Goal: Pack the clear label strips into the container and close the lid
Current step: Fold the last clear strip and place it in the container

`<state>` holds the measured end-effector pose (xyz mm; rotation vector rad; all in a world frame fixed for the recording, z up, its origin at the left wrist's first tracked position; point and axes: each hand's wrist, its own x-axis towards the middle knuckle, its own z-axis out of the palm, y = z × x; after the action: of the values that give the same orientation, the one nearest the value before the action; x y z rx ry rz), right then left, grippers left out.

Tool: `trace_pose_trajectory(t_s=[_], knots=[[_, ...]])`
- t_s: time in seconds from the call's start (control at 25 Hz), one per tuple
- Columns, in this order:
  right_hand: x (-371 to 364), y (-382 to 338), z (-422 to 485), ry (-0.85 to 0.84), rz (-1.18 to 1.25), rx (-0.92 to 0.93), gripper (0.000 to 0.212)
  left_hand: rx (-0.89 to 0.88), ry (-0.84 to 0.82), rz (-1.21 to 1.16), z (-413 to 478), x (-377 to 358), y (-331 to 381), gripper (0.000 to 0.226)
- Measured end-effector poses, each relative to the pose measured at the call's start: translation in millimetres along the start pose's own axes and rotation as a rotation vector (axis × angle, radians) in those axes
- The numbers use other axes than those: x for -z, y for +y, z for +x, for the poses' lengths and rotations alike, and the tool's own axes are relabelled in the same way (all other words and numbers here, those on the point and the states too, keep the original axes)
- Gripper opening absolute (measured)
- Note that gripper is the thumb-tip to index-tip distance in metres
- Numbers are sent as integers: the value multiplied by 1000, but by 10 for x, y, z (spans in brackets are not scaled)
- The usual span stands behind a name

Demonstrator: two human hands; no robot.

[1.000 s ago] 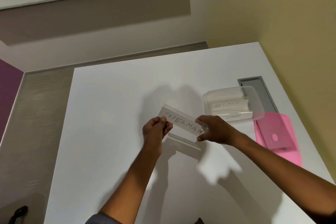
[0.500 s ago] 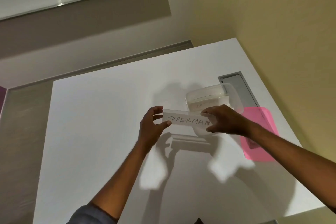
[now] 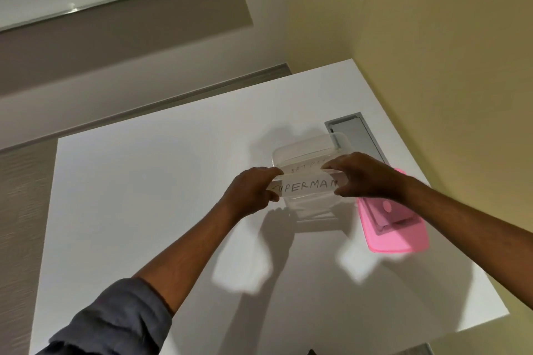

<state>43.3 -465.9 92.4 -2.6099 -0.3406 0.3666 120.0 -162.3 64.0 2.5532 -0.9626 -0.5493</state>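
1. The left hand [image 3: 253, 192] pinches the left end of a clear strip [image 3: 307, 187] between thumb and fingers; the grip is closed on the strip
2. The right hand [image 3: 359, 174] pinches the right end of the same strip, thumb below and fingers above, likewise closed on it
3. The strip carries the handwritten word SUPERMAN and is held roughly level, its long edge running left to right, directly over the open container [image 3: 305, 150]
4. The container is clear plastic and stands on the white table [image 3: 150, 196] toward the right side. Whether the strip touches its rim cannot be told
5. Inside the container, behind the held strip, another strip [image 3: 302, 169] shows with faint lettering that begins BAT; the rest is hidden by the right hand
6. The pink lid [image 3: 395, 236] lies flat on the table just to the right of the container, partly covered by the right wrist. The container is uncovered
7. A grey recessed panel [image 3: 357, 132] is set into the table behind the container, near the yellow wall [image 3: 432, 37]
8. A dark grey sleeve [image 3: 115, 323] covers the left forearm near the lower edge of the view; the right forearm is bare
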Motion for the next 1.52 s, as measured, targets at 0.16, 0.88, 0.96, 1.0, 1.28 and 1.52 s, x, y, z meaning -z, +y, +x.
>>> trace_pose_trajectory(t_s=[0.16,0.88,0.96,1.0,1.28,1.52], knots=[[67,249,69,6,-230,18,57,-35,71,128,299,-48,188,49],[-467,801,618,-209,-509,-15,41,34,-113,435,998,-581,262,39],[-517,842,645,-233,-504,-22,44,32,-130,445,1028,-628,254,38],[-535,864,654,-244,-498,-27,44,28,-143,446,1048,-658,252,38],[-633,952,723,-258,-519,11,49,28,-209,469,1099,-792,241,41],[-635,961,726,-249,-550,52,51,19,-191,466,1101,-862,271,40]])
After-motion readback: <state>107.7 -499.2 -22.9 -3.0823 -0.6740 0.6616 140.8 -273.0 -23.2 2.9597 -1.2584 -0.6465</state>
